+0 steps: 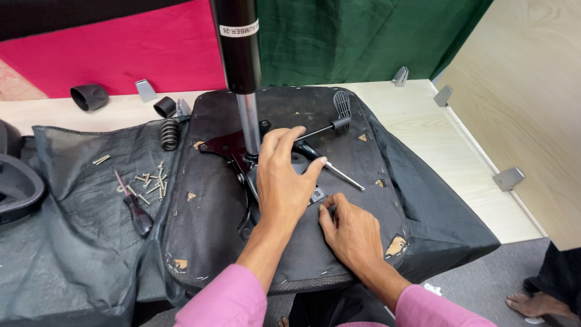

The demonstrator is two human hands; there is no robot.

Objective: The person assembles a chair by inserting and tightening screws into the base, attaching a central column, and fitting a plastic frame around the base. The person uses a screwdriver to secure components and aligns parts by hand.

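An upturned black chair seat (218, 206) lies on the table, with a black metal mechanism plate (227, 145) bolted to it and a gas lift cylinder (241, 54) standing upright from it. My left hand (281, 181) rests over the plate beside the cylinder's chrome rod and grips the black handle of a screwdriver (339, 174), whose metal shaft points right. My right hand (351, 233) lies on the seat just below, its fingertips pinching at a small part near the plate's edge; what they hold is too small to tell. A black lever with a paddle (342, 106) sticks out toward the back.
Several loose screws (151, 181) and another screwdriver (136, 212) lie on dark mesh fabric at the left, near a coil spring (169, 133). Black plastic caps (89, 97) stand at the back. A black armrest (18, 188) sits far left. Someone's bare foot (535, 303) is on the floor, right.
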